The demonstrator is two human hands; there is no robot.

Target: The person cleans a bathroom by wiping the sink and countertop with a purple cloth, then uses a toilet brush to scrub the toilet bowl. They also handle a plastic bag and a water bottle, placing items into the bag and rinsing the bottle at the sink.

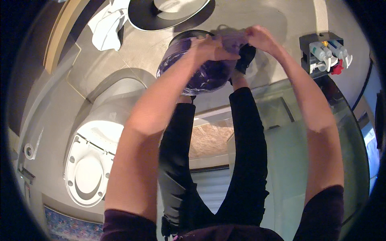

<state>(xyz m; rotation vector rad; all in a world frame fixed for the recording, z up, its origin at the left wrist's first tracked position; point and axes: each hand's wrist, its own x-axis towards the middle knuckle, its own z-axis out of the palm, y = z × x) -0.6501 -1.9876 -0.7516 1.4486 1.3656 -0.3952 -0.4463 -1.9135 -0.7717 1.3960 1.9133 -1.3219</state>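
Note:
A thin purple plastic bag (211, 73) hangs over the near side of a round bin with a dark rim (193, 33), low on the floor in front of my feet. My left hand (212, 49) lies over the bag at the bin's right side, thumb and fingers around its gathered film. With its fingertips, my right hand (258, 37) pinches the bag's edge and stretches the film between both hands. What the bin holds is hidden by the bag and my left hand.
A toilet (87, 177) with its lid raised stands on the left. Ahead are a round dark-rimmed basin (144, 18) and a white towel (107, 30). A black caddy (306, 48) with several pump bottles sits at right, beside a glass panel (286, 162).

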